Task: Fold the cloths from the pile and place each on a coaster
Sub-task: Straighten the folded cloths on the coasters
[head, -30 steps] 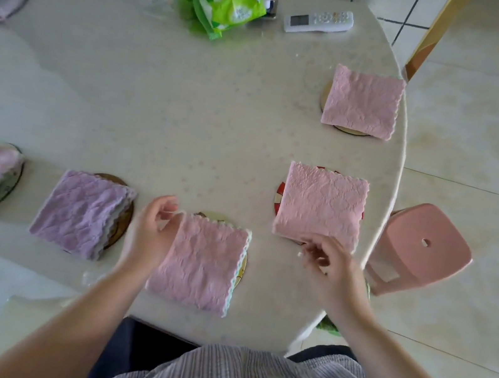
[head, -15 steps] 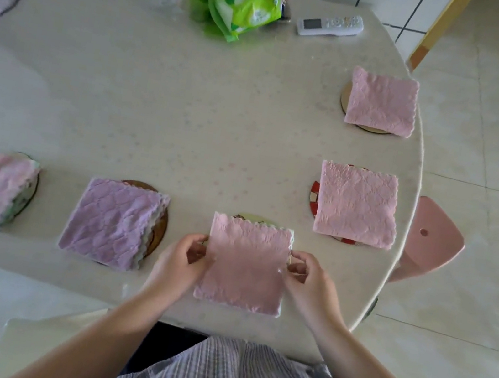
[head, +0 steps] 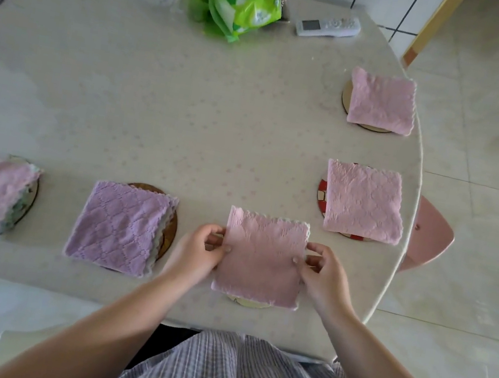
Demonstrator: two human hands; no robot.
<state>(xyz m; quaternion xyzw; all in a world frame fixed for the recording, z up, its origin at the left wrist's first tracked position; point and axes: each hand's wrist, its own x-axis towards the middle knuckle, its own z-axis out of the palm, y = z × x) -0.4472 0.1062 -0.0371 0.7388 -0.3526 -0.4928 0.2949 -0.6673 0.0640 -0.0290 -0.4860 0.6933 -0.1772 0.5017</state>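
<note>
A folded pink cloth [head: 261,258] lay on a pale coaster [head: 247,302] at the near edge of the tabletop [head: 156,107]. The left hand [head: 198,251] pinched its left edge and the right hand [head: 324,275] its right edge, each grip grasping the cloth, thumbs on top.

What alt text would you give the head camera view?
Both hands, left hand and right hand, pinch the sides of a folded pink cloth over a coaster on a round table; four more folded cloths already lie on coasters.
</note>
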